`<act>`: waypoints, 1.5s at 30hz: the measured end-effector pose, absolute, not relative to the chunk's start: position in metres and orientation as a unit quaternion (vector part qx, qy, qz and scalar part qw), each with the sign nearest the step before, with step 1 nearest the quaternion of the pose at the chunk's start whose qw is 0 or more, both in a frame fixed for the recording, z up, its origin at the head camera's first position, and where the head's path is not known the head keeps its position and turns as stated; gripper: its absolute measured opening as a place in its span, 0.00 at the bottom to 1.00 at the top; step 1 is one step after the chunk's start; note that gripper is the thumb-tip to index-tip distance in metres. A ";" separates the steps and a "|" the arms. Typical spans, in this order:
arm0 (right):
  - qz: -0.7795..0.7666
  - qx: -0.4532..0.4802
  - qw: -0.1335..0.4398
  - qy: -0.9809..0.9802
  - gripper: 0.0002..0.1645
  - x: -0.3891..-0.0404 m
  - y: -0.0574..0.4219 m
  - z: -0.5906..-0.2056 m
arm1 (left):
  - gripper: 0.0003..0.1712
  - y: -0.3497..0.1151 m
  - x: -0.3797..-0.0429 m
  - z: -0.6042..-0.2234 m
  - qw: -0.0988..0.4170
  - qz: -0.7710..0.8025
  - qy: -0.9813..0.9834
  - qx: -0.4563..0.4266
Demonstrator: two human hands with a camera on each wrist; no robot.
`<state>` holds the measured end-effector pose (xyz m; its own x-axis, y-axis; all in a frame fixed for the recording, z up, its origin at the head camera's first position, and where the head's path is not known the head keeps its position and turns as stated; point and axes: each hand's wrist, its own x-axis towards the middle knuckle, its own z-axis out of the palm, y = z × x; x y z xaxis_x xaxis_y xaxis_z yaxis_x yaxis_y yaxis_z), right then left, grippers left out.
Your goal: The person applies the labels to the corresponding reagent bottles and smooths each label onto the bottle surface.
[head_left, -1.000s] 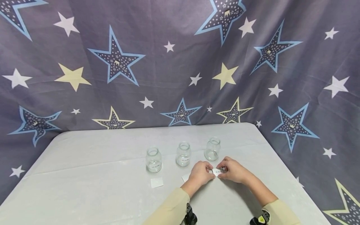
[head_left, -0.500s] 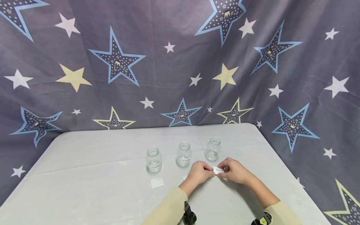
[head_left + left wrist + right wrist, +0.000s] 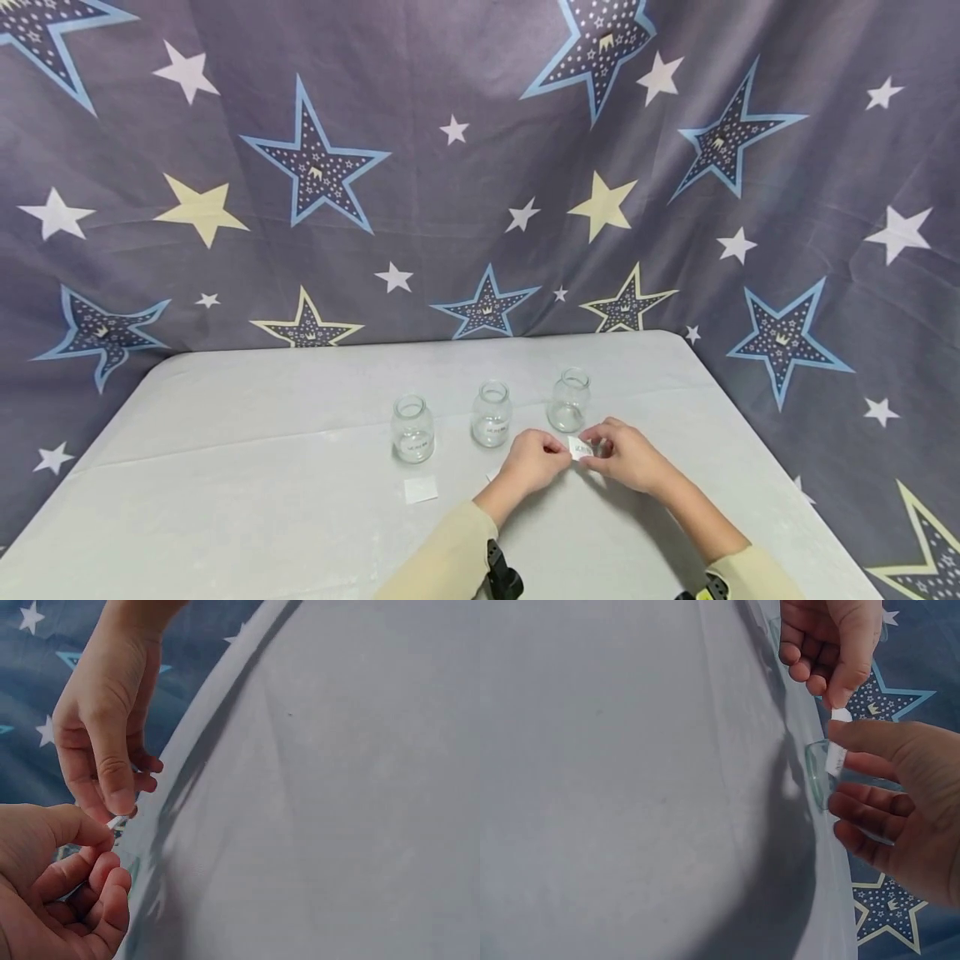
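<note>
1. White label [image 3: 580, 448], lettered: lower frame, right of centre, just below the right jar [image 3: 568, 402].
2. Left hand [image 3: 534, 460]: thumb and finger pinch the label's left end.
3. Right hand [image 3: 628, 457]: thumb and finger pinch its right part.
4. Left jar [image 3: 412, 432] and middle jar [image 3: 492, 417]: glass, upright, lettering low down; lower centre.
5. White slip [image 3: 421, 489]: flat, below the left jar.
6. Starred curtain [image 3: 420, 200]: upper frame.

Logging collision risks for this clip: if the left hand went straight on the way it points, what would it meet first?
The left hand pinches the small white paper label with dark print; going straight on, it would probably meet the right hand first, though exact depth is unclear.
</note>
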<state>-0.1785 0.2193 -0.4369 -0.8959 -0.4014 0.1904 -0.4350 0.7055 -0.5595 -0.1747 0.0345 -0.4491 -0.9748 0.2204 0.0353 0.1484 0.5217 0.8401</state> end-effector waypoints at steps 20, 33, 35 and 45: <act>0.343 0.239 0.072 -0.906 0.03 -0.174 0.208 -0.435 | 0.08 0.030 -0.175 -0.451 0.040 0.527 0.839 0.127; 0.383 0.216 0.045 -0.897 0.04 -0.173 0.207 -0.432 | 0.09 0.029 -0.175 -0.451 0.053 0.579 0.804 0.121; 0.392 0.211 0.039 -0.894 0.04 -0.173 0.207 -0.432 | 0.09 0.029 -0.175 -0.451 0.051 0.582 0.803 0.120; 0.409 0.185 0.017 -0.893 0.04 -0.175 0.205 -0.430 | 0.09 0.028 -0.176 -0.451 0.032 0.577 0.805 0.131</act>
<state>-0.1752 0.2048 -0.4298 -0.9310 -0.3160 0.1825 -0.3445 0.5964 -0.7250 -0.1762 0.0275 -0.4515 -0.9635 0.2485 0.0998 0.1745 0.2996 0.9380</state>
